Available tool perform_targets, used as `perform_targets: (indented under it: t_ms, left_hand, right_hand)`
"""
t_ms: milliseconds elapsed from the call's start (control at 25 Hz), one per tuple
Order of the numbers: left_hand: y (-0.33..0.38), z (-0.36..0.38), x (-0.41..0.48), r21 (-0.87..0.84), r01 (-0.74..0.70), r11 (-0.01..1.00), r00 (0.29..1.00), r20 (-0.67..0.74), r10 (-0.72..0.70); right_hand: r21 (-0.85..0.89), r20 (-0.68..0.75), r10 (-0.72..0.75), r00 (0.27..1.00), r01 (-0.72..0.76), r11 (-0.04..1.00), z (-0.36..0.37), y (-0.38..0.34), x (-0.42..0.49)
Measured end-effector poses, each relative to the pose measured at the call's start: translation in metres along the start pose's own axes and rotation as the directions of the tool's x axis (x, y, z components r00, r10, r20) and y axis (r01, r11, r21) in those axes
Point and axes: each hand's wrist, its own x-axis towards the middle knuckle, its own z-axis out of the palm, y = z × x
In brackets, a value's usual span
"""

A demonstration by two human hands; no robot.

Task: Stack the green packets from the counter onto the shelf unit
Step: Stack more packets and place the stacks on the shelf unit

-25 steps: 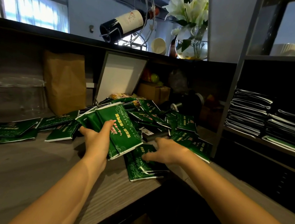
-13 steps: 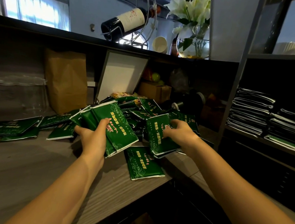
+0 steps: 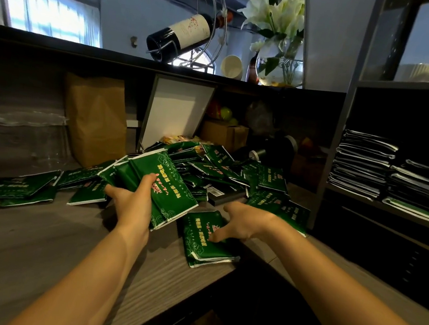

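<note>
Many green packets lie in a loose pile (image 3: 234, 170) on the grey wooden counter (image 3: 35, 248), and a few more are strewn to the left (image 3: 13, 187). My left hand (image 3: 132, 203) holds a fanned bundle of green packets (image 3: 162, 180) above the counter. My right hand (image 3: 246, 221) is down on a single green packet (image 3: 201, 241) at the counter's front edge. Its thumb is on the packet's face and it pinches the far side. The shelf unit (image 3: 391, 208) on the right carries two stacks of packets (image 3: 361, 164).
A brown paper bag (image 3: 96, 118) and a leaning white board (image 3: 176, 111) stand behind the pile, with a cardboard box (image 3: 224, 135) further back. On the ledge above sit a wine bottle (image 3: 183, 33) in a wire holder and a glass vase of lilies (image 3: 279, 67).
My right hand had lifted a packet half a second ago. It no longer holds that one and has dropped onto another packet at the counter's edge. The left hand's bundle stayed put.
</note>
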Motion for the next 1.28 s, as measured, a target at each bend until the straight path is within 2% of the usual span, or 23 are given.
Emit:
perform_targets:
  t_ms: [240, 400, 480, 520, 600, 640, 720, 840, 920, 1040, 1200, 1280]
  left_hand:
    - [-0.007, -0.001, 0.007, 0.053, -0.050, 0.997, 0.999, -0.004, 0.050]
    - [-0.002, 0.002, 0.002, 0.073, -0.123, 0.990, 0.992, -0.022, 0.125]
    - [0.000, 0.003, -0.002, 0.111, -0.154, 0.982, 0.988, -0.010, 0.156]
    - [0.000, 0.004, -0.004, 0.140, -0.170, 0.975, 0.985, 0.006, 0.171]
    - [-0.002, 0.007, -0.009, 0.201, -0.205, 0.958, 0.979, 0.058, 0.197]
    - [-0.004, 0.010, -0.013, 0.227, -0.220, 0.949, 0.975, 0.091, 0.204]
    - [-0.008, 0.017, -0.024, 0.272, -0.245, 0.931, 0.965, 0.165, 0.206]
    - [-0.014, 0.022, -0.033, 0.321, -0.317, 0.893, 0.938, 0.244, 0.245]
    - [-0.015, 0.021, -0.032, 0.304, -0.340, 0.890, 0.928, 0.261, 0.265]
    - [-0.010, 0.017, -0.032, 0.301, -0.309, 0.902, 0.928, 0.303, 0.216]
    - [-0.004, 0.012, -0.031, 0.340, -0.289, 0.895, 0.932, 0.315, 0.181]
    - [-0.002, 0.010, -0.030, 0.372, -0.242, 0.896, 0.941, 0.314, 0.124]
  right_hand:
    - [0.216, 0.022, -0.018, 1.000, 0.013, 0.976, 0.012, 0.006, 0.022]
    - [0.405, -0.099, -0.025, 0.995, 0.064, 0.912, 0.007, 0.012, 0.020]
    - [0.530, -0.225, -0.012, 0.974, 0.132, 0.837, -0.001, 0.016, 0.020]
    - [0.573, -0.330, 0.012, 0.944, 0.190, 0.797, -0.003, 0.016, 0.020]
    - [0.549, -0.554, 0.050, 0.831, 0.319, 0.772, -0.004, 0.015, 0.022]
    - [0.490, -0.636, 0.036, 0.771, 0.367, 0.791, -0.002, 0.011, 0.021]
    - [0.322, -0.729, -0.082, 0.680, 0.446, 0.835, 0.012, 0.004, 0.020]
    - [0.112, -0.719, -0.317, 0.619, 0.553, 0.826, 0.033, -0.008, 0.016]
    - [0.090, -0.669, -0.399, 0.627, 0.601, 0.794, 0.040, -0.011, 0.015]
    - [0.118, -0.602, -0.453, 0.658, 0.634, 0.764, 0.043, -0.010, 0.015]
    - [0.108, -0.565, -0.512, 0.647, 0.673, 0.732, 0.043, -0.007, 0.014]
    - [0.289, -0.601, -0.431, 0.673, 0.685, 0.668, 0.038, -0.004, 0.016]
